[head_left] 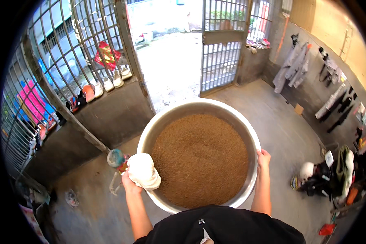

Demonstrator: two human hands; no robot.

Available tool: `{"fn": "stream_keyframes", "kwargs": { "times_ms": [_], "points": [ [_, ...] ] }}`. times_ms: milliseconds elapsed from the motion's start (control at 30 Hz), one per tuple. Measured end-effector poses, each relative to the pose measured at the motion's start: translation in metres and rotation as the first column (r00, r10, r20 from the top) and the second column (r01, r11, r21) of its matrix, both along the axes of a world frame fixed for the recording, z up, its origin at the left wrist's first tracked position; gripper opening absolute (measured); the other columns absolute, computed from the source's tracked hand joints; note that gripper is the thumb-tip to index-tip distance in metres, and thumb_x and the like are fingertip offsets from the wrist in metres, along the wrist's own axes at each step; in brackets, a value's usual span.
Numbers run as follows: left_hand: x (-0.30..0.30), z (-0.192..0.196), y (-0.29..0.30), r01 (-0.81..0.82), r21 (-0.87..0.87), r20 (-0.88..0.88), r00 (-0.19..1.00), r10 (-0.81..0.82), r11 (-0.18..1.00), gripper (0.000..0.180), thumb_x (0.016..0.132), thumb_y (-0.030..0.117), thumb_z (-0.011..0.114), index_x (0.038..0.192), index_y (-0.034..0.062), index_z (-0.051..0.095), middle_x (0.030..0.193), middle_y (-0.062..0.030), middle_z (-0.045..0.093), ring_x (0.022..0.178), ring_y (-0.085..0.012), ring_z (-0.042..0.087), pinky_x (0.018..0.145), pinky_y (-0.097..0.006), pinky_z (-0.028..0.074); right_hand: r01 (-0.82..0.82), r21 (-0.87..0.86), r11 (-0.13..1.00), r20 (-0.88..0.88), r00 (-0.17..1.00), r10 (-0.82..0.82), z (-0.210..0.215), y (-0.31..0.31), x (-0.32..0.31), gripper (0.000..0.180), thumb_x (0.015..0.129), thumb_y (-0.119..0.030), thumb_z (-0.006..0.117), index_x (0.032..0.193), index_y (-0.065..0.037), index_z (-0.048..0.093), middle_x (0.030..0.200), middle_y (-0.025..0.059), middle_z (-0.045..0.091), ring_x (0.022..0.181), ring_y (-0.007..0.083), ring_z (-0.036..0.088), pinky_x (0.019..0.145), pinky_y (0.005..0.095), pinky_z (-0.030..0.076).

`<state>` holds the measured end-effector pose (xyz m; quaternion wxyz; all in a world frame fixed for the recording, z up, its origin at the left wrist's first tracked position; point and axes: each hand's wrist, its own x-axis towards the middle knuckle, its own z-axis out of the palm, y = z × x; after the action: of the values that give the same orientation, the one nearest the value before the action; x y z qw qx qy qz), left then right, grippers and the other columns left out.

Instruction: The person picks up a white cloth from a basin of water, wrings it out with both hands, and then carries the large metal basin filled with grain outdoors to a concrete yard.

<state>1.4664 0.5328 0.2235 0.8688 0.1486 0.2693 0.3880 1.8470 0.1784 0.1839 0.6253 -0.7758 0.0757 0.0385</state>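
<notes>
A wide round metal basin [201, 102] is in front of me, tilted little if at all. Fine brown grains or seeds [201, 158] fill much of it, with a shallow dip near the middle. My left hand [131, 184] is closed at the basin's left side on a bunched white cloth [143, 171], which hangs over the rim and partly hides the fingers. At the right side, my right hand [264, 157] grips the basin's rim, thumb on top. What supports the basin underneath is hidden.
Ahead stands an open barred metal door [221, 53]. Shoes [108, 84] line the low wall on the left. A small greenish fan-like object [116, 157] is beside the basin. Clothes [292, 65] hang along the right wall, above a heap of bags and cloth [327, 179].
</notes>
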Motion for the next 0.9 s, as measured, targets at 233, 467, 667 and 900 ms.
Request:
{"fn": "stream_keyframes", "kwargs": {
  "times_ms": [233, 467, 667, 900],
  "points": [
    [0.100, 0.001, 0.108, -0.101, 0.029, -0.091, 0.991, 0.103, 0.994, 0.036, 0.089, 0.025, 0.036, 0.110, -0.0008, 0.051, 0.108, -0.0153, 0.058, 0.100, -0.0306, 0.056, 0.091, -0.042, 0.044, -0.093, 0.082, 0.992, -0.045, 0.994, 0.097, -0.016, 0.147, 0.138, 0.025, 0.079, -0.008, 0.060, 0.100, 0.007, 0.059, 0.087, 0.0118, 0.064, 0.080, 0.0170, 0.058, 0.074, 0.0300, 0.045],
    [0.196, -0.019, 0.209, -0.099, -0.007, -0.082, 0.992, 0.098, 0.995, 0.039, 0.088, 0.027, 0.037, 0.112, -0.0011, 0.050, 0.108, -0.0157, 0.058, 0.099, -0.0296, 0.057, 0.088, -0.043, 0.045, -0.102, -0.066, 0.993, -0.012, 0.995, 0.102, -0.050, 0.265, 0.256, 0.020, 0.079, -0.009, 0.061, 0.092, 0.006, 0.061, 0.083, 0.0106, 0.064, 0.073, 0.0163, 0.057, 0.068, 0.0300, 0.046],
    [0.296, -0.027, 0.351, -0.099, -0.027, -0.037, 0.995, 0.098, 0.995, 0.038, 0.089, 0.027, 0.034, 0.111, -0.0002, 0.051, 0.108, -0.0145, 0.058, 0.099, -0.0293, 0.057, 0.088, -0.041, 0.045, -0.103, -0.093, 0.990, 0.046, 0.993, 0.107, -0.022, 0.383, 0.346, 0.024, 0.079, -0.010, 0.060, 0.097, 0.006, 0.060, 0.087, 0.0121, 0.064, 0.078, 0.0180, 0.058, 0.072, 0.0299, 0.046],
    [0.402, -0.011, 0.476, -0.101, -0.062, -0.058, 0.994, 0.098, 0.993, 0.035, 0.088, 0.025, 0.039, 0.111, -0.0003, 0.051, 0.107, -0.0145, 0.059, 0.097, -0.0281, 0.058, 0.087, -0.041, 0.045, -0.035, -0.028, 0.999, 0.049, 0.998, 0.037, -0.014, 0.492, 0.434, 0.024, 0.081, -0.011, 0.059, 0.100, 0.005, 0.060, 0.088, 0.0113, 0.064, 0.080, 0.0176, 0.058, 0.074, 0.0303, 0.045]
  ]
}}
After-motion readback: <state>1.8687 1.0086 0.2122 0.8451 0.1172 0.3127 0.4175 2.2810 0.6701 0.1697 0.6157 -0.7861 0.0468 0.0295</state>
